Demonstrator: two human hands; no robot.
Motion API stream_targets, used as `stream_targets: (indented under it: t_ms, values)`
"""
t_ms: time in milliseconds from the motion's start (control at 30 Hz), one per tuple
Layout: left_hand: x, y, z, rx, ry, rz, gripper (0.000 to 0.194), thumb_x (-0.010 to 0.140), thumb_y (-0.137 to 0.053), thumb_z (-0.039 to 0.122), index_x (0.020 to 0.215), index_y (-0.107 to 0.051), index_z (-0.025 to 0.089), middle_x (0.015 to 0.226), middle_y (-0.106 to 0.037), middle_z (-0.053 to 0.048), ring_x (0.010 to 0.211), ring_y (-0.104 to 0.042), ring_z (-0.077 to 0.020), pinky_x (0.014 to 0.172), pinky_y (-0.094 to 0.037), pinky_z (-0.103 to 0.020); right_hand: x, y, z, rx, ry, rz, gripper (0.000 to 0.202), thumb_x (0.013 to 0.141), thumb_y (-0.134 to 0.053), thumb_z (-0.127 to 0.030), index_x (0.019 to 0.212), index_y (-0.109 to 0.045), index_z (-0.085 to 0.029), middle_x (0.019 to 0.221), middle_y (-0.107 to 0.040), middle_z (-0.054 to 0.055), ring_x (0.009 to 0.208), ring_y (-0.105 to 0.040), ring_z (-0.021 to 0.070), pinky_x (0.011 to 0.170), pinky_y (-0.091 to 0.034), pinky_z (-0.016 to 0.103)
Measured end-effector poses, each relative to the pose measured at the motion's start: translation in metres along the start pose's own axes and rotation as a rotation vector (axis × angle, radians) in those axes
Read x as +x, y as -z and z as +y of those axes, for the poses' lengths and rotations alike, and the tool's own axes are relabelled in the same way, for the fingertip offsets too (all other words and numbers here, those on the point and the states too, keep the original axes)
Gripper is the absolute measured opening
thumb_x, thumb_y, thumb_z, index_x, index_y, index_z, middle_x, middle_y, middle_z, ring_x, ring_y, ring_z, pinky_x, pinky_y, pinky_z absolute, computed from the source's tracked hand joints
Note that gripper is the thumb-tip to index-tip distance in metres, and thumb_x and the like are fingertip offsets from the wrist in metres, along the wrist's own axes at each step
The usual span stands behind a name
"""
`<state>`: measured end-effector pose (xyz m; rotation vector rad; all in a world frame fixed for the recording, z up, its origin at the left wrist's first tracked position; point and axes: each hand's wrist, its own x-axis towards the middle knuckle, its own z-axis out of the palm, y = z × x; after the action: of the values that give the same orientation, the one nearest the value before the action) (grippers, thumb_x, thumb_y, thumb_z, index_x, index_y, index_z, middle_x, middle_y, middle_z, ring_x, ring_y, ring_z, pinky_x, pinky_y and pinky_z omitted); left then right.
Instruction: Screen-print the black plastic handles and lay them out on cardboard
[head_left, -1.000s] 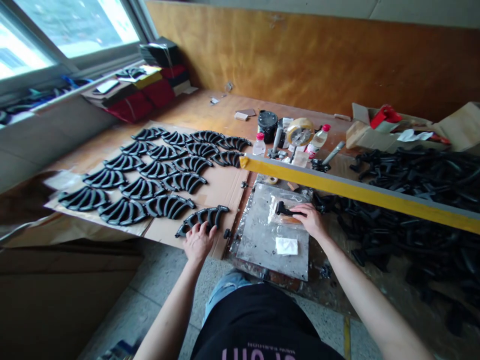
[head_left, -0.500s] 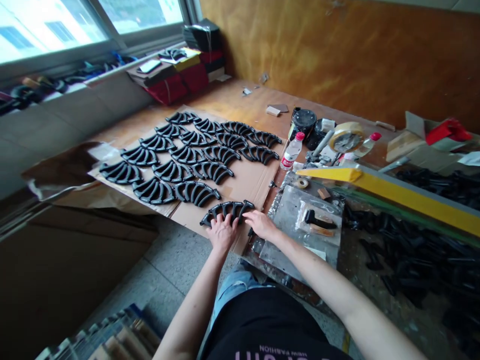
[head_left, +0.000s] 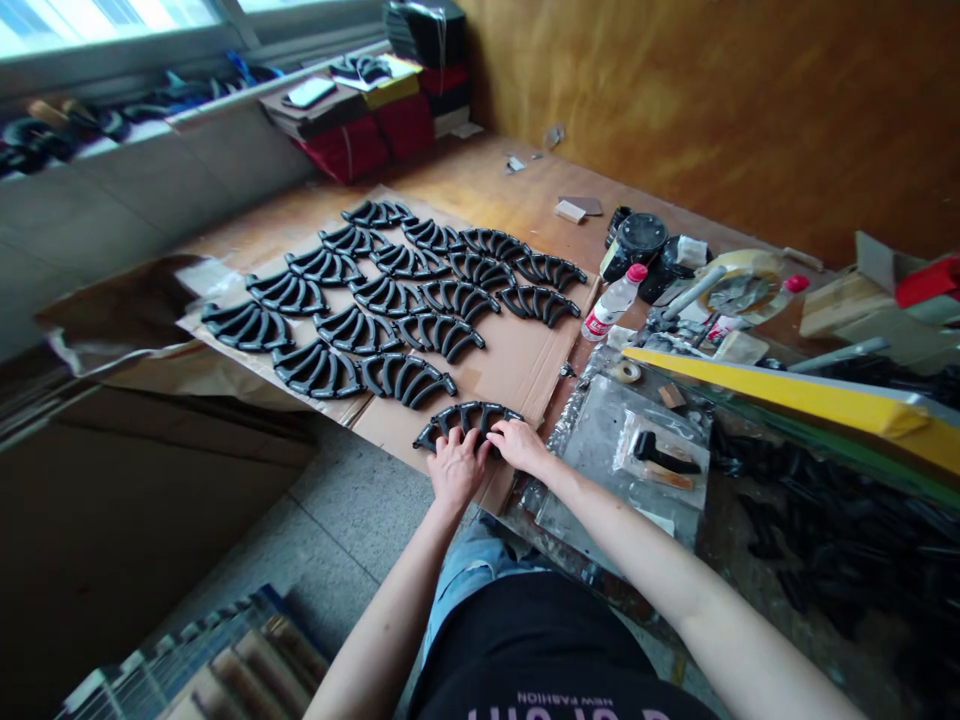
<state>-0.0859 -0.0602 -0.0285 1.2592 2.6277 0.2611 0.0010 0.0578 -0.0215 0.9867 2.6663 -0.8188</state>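
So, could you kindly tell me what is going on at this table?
Someone has both hands on the nearest fan of black parts on the cardboard: the left hand at its near side, the right hand at its right end. More fans lie farther back on the same sheet. To the right, a single black part rests on the plate, with a dark heap beyond.

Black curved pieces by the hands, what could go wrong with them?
The front row of black curved pieces lies near the cardboard's front edge, so one might slip off. The left hand and right hand are close against it, so they could nudge the neat fan crooked.
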Motion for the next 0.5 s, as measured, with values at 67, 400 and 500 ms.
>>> stream_targets:
  t_ms: [67, 400, 500]
  values:
    - [0.004, -0.001, -0.003, -0.046, -0.027, -0.021, 0.042, 0.093, -0.045, 0.049, 0.122, -0.064, 0.026, 0.119, -0.058, -0.012, 0.102, -0.05, -0.0287, 0.081, -0.045, -0.039, -0.001, 0.0, 0.001, 0.041, 0.002, -0.004, 0.034, 0.096, -0.05, -0.038, 0.119, -0.067, -0.018, 0.111, -0.069, 0.012, 0.107, -0.063, 0.0211, 0.094, -0.044, 0.028]
    - [0.006, 0.004, -0.003, -0.092, -0.071, 0.17, 0.038, 0.09, -0.05, 0.038, 0.118, -0.066, 0.019, 0.11, -0.062, -0.013, 0.094, -0.052, -0.0292, 0.084, -0.044, -0.041, -0.017, 0.005, -0.014, 0.236, -0.002, 0.149, 0.034, 0.091, -0.059, -0.032, 0.121, -0.067, -0.018, 0.107, -0.061, 0.011, 0.097, -0.063, 0.0194, 0.093, -0.047, 0.029]
    - [0.039, 0.018, 0.011, -0.092, -0.137, 0.224, 0.038, 0.091, -0.048, 0.037, 0.12, -0.065, 0.018, 0.111, -0.062, -0.014, 0.095, -0.052, -0.0285, 0.086, -0.042, -0.041, -0.001, 0.027, -0.009, 0.276, -0.008, 0.279, 0.032, 0.093, -0.057, -0.033, 0.119, -0.066, -0.02, 0.105, -0.059, 0.009, 0.095, -0.063, 0.0181, 0.092, -0.047, 0.029]
